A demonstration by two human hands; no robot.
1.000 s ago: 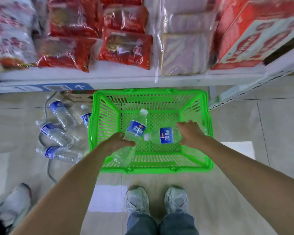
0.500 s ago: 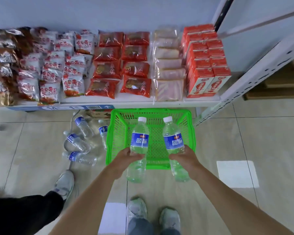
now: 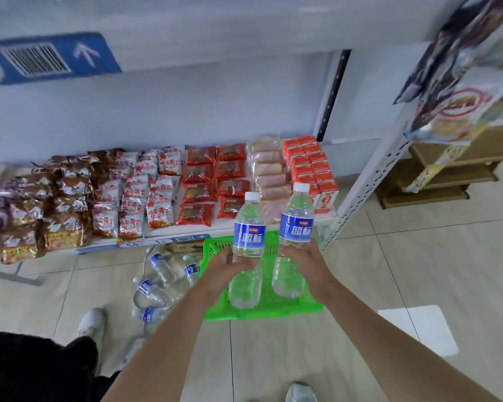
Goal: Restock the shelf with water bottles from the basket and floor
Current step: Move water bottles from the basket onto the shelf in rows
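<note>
both hands, left (image 3: 225, 264) and right (image 3: 304, 262), each around an upright water bottle above the green basket (image 3: 269, 310)

Bottom tier's packed with snack packets (image 3: 134, 198), red-wrapped packs (image 3: 212, 184), pale clear-wrapped packs (image 3: 269, 175) and orange cartons (image 3: 312, 166) at the right end. Blue barcode tag (image 3: 47, 58) up top, wooden pallets (image 3: 447, 172) off right, somebody's white sneaker (image 3: 90, 322) on the tiles.
</note>
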